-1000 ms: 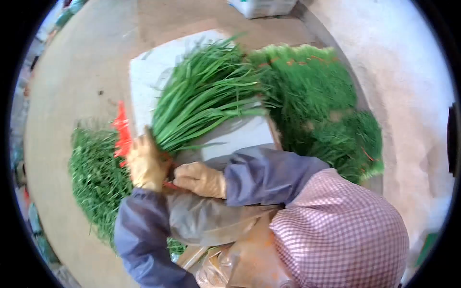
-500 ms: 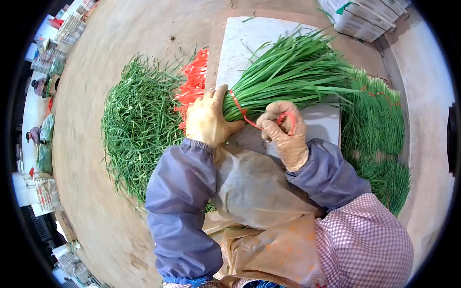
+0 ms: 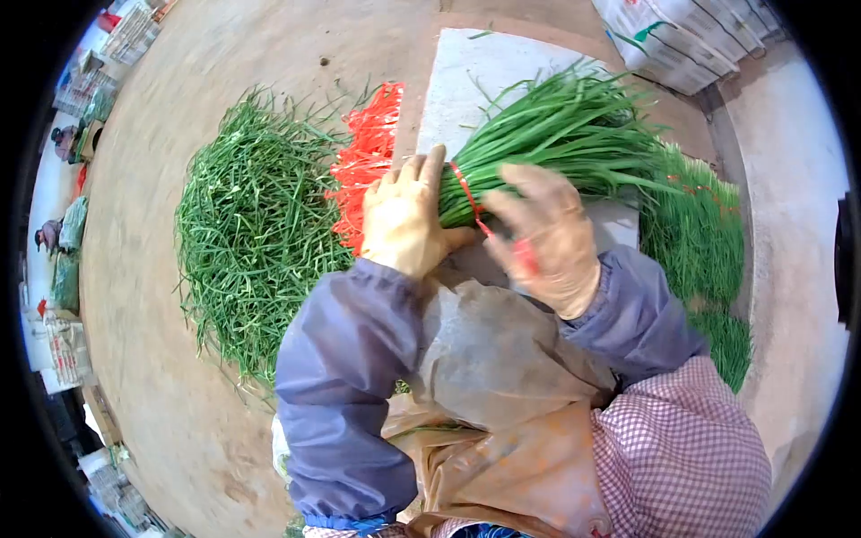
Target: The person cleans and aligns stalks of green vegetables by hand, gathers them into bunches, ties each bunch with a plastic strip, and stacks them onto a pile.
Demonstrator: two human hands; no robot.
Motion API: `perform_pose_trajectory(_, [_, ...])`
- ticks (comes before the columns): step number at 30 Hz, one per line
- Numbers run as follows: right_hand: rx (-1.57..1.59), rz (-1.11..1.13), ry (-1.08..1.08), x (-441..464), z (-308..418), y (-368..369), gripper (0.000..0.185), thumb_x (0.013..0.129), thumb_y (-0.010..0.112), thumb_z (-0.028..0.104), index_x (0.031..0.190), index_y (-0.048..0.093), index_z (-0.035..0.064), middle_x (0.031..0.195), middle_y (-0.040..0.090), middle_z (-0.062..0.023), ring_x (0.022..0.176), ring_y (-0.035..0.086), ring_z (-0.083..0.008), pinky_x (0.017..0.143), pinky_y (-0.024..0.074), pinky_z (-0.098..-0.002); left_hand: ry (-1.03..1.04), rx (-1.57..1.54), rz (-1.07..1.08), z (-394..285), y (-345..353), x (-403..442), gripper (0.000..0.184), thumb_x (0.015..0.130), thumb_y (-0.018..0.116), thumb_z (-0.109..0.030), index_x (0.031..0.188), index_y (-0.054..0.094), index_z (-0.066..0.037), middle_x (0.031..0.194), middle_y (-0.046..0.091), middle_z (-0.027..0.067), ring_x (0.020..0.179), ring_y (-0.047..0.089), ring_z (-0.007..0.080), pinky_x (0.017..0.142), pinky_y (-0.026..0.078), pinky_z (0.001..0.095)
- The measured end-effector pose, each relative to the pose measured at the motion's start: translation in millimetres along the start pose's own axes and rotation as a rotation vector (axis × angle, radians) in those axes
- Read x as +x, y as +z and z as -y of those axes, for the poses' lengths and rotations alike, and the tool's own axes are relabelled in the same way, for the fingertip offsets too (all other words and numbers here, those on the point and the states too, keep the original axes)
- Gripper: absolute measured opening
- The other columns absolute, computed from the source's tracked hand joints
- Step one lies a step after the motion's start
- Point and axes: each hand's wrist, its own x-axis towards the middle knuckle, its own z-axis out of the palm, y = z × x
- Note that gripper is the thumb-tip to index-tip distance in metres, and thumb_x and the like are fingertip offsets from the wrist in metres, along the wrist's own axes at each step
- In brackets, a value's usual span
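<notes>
A bunch of long green leaves like garlic chives lies on a pale board, its leaf tips pointing up and right. My gloved left hand is closed round its lower end, thumb in front. A thin red tie circles the bunch just right of that hand and runs down to my gloved right hand. The right fingers are smeared by motion beside the bunch; a blurred red piece of the tie shows by the thumb, seemingly held there.
Red tie strips lie left of the board, beside a heap of loose green leaves. More bunches stand at the right. White crates are stacked at the top right. Other people are far left.
My right hand has gone from a tight pinch on the tie to a quick, blurred movement with straighter fingers. My left hand stays on the bunch. The whole view has shifted slightly.
</notes>
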Motion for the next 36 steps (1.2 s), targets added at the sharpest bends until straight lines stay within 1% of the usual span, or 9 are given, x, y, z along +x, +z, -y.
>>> perform_pose_trajectory(1, [-0.094, 0.173, -0.077, 2, 5, -1, 0.058, 0.08, 0.063, 0.019, 0.136, 0.049, 0.0167, 0.144, 0.041, -0.0128, 0.136, 0.034, -0.0359, 0.113, 0.0193, -0.0592, 0.074, -0.133, -0.038, 8, 3, 0, 0.097, 0.059, 0.087, -0.029, 0.141, 0.041, -0.003, 0.132, 0.054, 0.0218, 0.119, 0.054, 0.0374, 0.1, 0.044, 0.0457])
perform_pose_trajectory(2, [-0.219, 0.229, -0.14, 2, 2, 14, 0.058, 0.084, 0.058, 0.023, 0.14, 0.045, 0.0196, 0.143, 0.043, -0.0133, 0.14, 0.028, -0.0367, 0.112, 0.0105, -0.0666, 0.149, -0.272, -0.068, 17, 6, -2, 0.096, 0.061, 0.087, -0.03, 0.14, 0.041, -0.001, 0.132, 0.053, 0.0231, 0.12, 0.053, 0.0378, 0.101, 0.042, 0.048])
perform_pose_trajectory(7, [-0.466, 0.443, -0.348, 47, -47, 48, 0.052, 0.086, 0.053, 0.019, 0.138, 0.045, 0.024, 0.103, 0.061, -0.0018, 0.108, 0.057, -0.0227, 0.11, 0.0187, -0.0664, 0.025, -0.411, -0.321, 14, -28, -27, 0.082, 0.075, 0.08, -0.005, 0.144, 0.036, 0.002, 0.143, 0.045, 0.0212, 0.133, 0.043, 0.0291, 0.111, 0.035, 0.0396])
perform_pose_trajectory(10, [-0.44, 0.609, -0.199, 66, -68, 6, 0.063, 0.078, 0.062, 0.013, 0.138, 0.046, 0.0237, 0.107, 0.063, -0.0057, 0.108, 0.059, -0.0238, 0.107, 0.0248, -0.0696, -0.142, -0.456, -0.312, 24, -42, -65, 0.073, 0.084, 0.07, -0.004, 0.147, 0.034, -0.002, 0.149, 0.038, 0.0191, 0.139, 0.036, 0.0276, 0.115, 0.028, 0.0406])
perform_pose_trajectory(14, [-0.223, 0.365, 0.19, 29, -128, -117, 0.077, 0.065, 0.075, 0.006, 0.137, 0.049, 0.0146, 0.12, 0.061, -0.0125, 0.113, 0.058, -0.0325, 0.107, 0.0407, -0.0434, -0.513, -0.588, -0.169, 59, -45, -133, 0.059, 0.094, 0.059, -0.011, 0.147, 0.036, -0.004, 0.147, 0.041, 0.0201, 0.137, 0.038, 0.0287, 0.111, 0.032, 0.0401])
perform_pose_trajectory(15, [-0.121, 0.239, 0.132, 12, -131, -158, 0.063, 0.077, 0.07, 0.01, 0.136, 0.048, 0.005, 0.111, 0.064, -0.0146, 0.099, 0.062, -0.028, 0.091, 0.0495, -0.0395, -0.578, -0.616, -0.128, 70, -39, -151, 0.056, 0.095, 0.058, -0.012, 0.146, 0.036, -0.003, 0.145, 0.044, 0.0203, 0.135, 0.041, 0.0283, 0.11, 0.034, 0.04])
perform_pose_trajectory(18, [-0.431, 0.033, 0.157, -81, -197, -222, 0.066, 0.073, 0.071, 0.013, 0.135, 0.049, 0.016, 0.114, 0.063, -0.0166, 0.107, 0.061, -0.0329, 0.093, 0.049, -0.0402, -0.699, -0.698, 0.021, 96, -23, -195, 0.058, 0.094, 0.062, -0.023, 0.142, 0.04, 0.001, 0.139, 0.049, 0.0189, 0.126, 0.049, 0.0285, 0.107, 0.038, 0.0388])
perform_pose_trajectory(28, [-0.373, 1.203, 0.729, -318, -204, -173, 0.075, 0.07, 0.069, 0.001, 0.139, 0.045, 0.0143, 0.109, 0.059, -0.0127, 0.108, 0.057, -0.0326, 0.092, 0.0441, -0.0469, -0.846, -0.845, 0.205, 106, 20, -238, 0.038, 0.092, 0.056, -0.01, 0.128, 0.051, 0.003, 0.118, 0.063, 0.01, 0.103, 0.06, 0.0206, 0.089, 0.047, 0.0318])
perform_pose_trajectory(36, [-0.389, 1.513, 0.702, -406, -172, -72, 0.105, 0.065, 0.074, 0.016, 0.155, 0.019, 0.0236, 0.124, 0.054, -0.0136, 0.118, 0.05, -0.0315, 0.1, 0.0394, -0.0517, -0.863, -0.673, 0.212, 93, 10, -284, 0.042, 0.091, 0.053, -0.007, 0.132, 0.048, 0.002, 0.125, 0.06, 0.0122, 0.11, 0.059, 0.0221, 0.096, 0.046, 0.0334])
